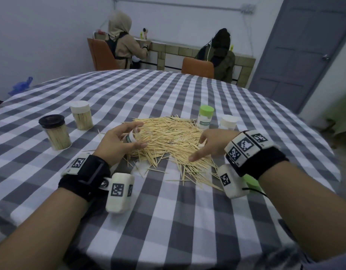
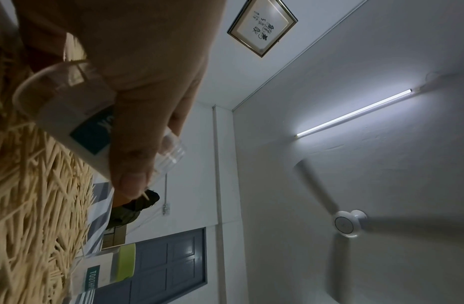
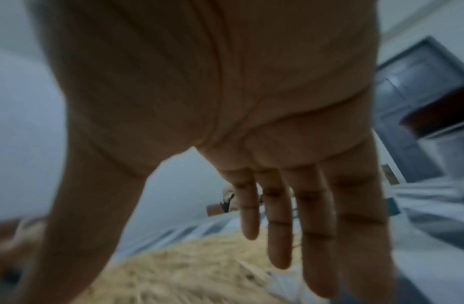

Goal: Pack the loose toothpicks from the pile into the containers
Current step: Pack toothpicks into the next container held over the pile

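Observation:
A wide pile of loose toothpicks (image 1: 172,141) lies on the checked table (image 1: 168,221); both wrist views show the pile (image 2: 31,205) (image 3: 173,271) too. My left hand (image 1: 119,141) grips a clear, lidless container (image 1: 138,134) with a white and green label, tilted on its side over the pile's left edge. In the left wrist view my fingers (image 2: 137,144) wrap that container (image 2: 77,123). My right hand (image 1: 209,147) hovers over the pile's right side with straight, spread fingers (image 3: 274,226) and holds nothing.
Two filled containers stand at the left, one with a black lid (image 1: 55,132), one with a white lid (image 1: 81,114). Behind the pile stand a green-lidded container (image 1: 205,116) and a white-lidded one (image 1: 228,122). A green lid (image 1: 252,182) lies under my right wrist. Two people sit beyond the table.

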